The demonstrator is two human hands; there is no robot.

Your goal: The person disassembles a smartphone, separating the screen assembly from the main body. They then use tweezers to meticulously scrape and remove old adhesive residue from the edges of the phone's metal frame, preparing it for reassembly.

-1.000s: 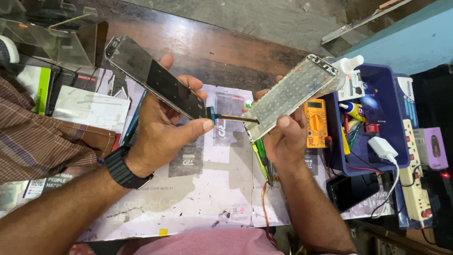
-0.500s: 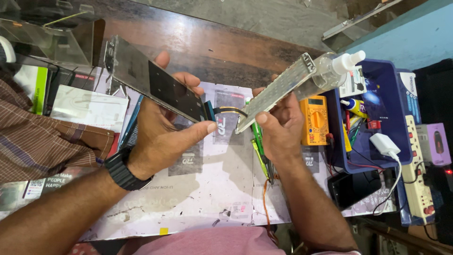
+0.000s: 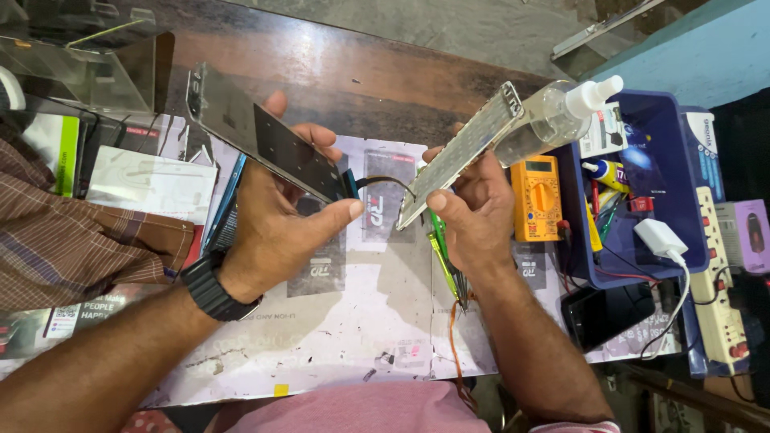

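We hold a phone's two halves apart, with a thin cable linking them.

Our left hand (image 3: 285, 220) is closed around the dark screen panel (image 3: 265, 136), thumb pressed along its lower edge, tilting it up and away, seemingly so the flex cable (image 3: 385, 181) at its corner stays slack. Our right hand (image 3: 473, 212) pinches the pale phone body (image 3: 461, 152) edge-on just across from the left thumb, likely to keep the joint in sight. Below the right palm lie green tweezers (image 3: 445, 261); just beyond its knuckles sit a yellow multimeter (image 3: 536, 200) and a clear spray bottle (image 3: 561, 112).
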